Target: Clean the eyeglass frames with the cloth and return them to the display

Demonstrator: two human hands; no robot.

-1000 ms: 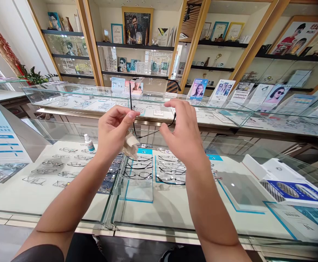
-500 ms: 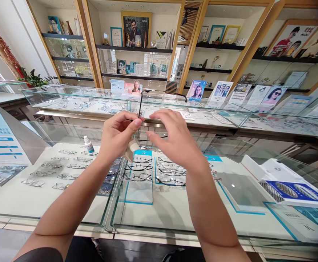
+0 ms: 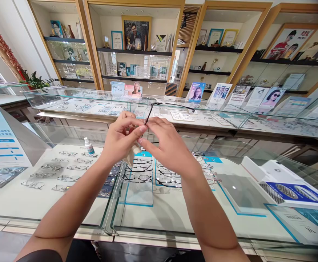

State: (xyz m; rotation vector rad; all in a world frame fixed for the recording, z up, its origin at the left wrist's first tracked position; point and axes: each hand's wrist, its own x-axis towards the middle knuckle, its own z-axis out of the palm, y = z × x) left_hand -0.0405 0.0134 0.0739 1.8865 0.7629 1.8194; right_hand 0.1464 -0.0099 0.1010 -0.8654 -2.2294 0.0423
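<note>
A pair of dark, thin-framed eyeglasses (image 3: pixel 149 115) is held up edge-on above the counter, one temple reaching out to the right. My left hand (image 3: pixel 122 136) pinches the frame between thumb and fingers. A folded beige cloth (image 3: pixel 129 157) hangs below that hand, partly hidden by it. My right hand (image 3: pixel 168 143) has closed in from the right, its fingertips and thumb at the frame beside my left fingertips. The lenses are hardly visible from this angle, and the lower part of the frame is covered by my hands.
Beneath my hands is a glass display counter (image 3: pixel 137 227) with rows of eyeglasses (image 3: pixel 137 177). A small white spray bottle (image 3: pixel 88 146) stands at the left, an opened white and blue box (image 3: pixel 292 191) at the right. Another glass showcase (image 3: pixel 99 109) runs behind.
My right hand has moved left onto the eyeglasses, its fingers closing at the frame. The eyeglasses have tilted and shifted slightly right and lower, with my left hand still on them.
</note>
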